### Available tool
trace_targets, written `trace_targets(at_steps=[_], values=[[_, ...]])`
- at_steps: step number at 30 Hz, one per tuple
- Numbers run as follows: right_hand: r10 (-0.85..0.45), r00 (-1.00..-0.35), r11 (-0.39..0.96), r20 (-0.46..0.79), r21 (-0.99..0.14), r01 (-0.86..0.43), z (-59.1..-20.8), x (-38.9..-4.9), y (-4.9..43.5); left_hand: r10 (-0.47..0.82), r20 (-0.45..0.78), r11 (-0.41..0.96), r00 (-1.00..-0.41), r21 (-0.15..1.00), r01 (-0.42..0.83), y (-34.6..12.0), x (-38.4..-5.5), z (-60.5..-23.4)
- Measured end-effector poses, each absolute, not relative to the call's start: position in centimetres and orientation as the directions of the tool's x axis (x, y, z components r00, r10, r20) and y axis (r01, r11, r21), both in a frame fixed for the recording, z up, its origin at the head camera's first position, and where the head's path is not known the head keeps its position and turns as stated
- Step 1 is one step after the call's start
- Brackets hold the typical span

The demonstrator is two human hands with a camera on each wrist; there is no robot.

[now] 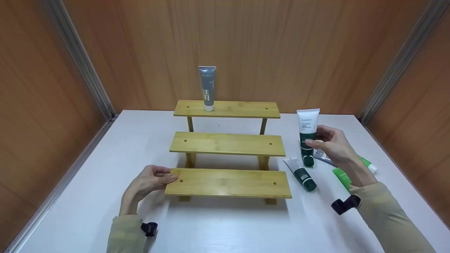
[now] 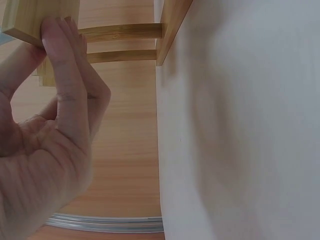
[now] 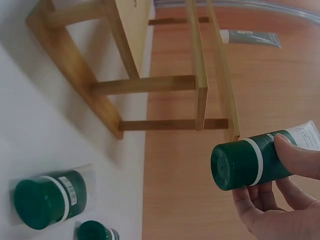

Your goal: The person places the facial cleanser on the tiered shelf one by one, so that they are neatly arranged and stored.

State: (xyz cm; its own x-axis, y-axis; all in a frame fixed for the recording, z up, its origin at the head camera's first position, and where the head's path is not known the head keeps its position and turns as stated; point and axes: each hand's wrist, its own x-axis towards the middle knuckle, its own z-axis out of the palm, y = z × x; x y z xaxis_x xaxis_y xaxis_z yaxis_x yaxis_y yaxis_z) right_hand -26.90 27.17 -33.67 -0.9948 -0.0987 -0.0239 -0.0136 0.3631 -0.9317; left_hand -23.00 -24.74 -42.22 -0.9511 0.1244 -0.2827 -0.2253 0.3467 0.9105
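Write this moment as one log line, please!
left hand: grips bottom shelf; right hand: holds green-and-white tube, cap down; gray tube: stands on top shelf

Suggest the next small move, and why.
Probably move the held tube left, over the top shelf: the right hand holds it cap-down, the grey tube stands there likewise, with bare shelf to its right. The left hand grips the bottom shelf.

Right hand (image 1: 332,144) kinda blocks the silver tube (image 1: 325,157) behind it, and that wrist (image 1: 360,174) covers one end of the bright green tube (image 1: 341,178). Wooden stand (image 2: 175,27) by the left hand (image 2: 60,135)? Cropped up top in the left wrist view.
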Motion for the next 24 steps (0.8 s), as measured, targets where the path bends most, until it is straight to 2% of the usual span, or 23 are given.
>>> trace_targets(at_steps=[24], values=[[-0.11,-0.99,0.174,0.083,-0.979,-0.102,-30.7,-31.1,21.4,0.131,-0.266,0.345,-0.955,0.915,-0.208,-24.9,-23.0,-42.3]])
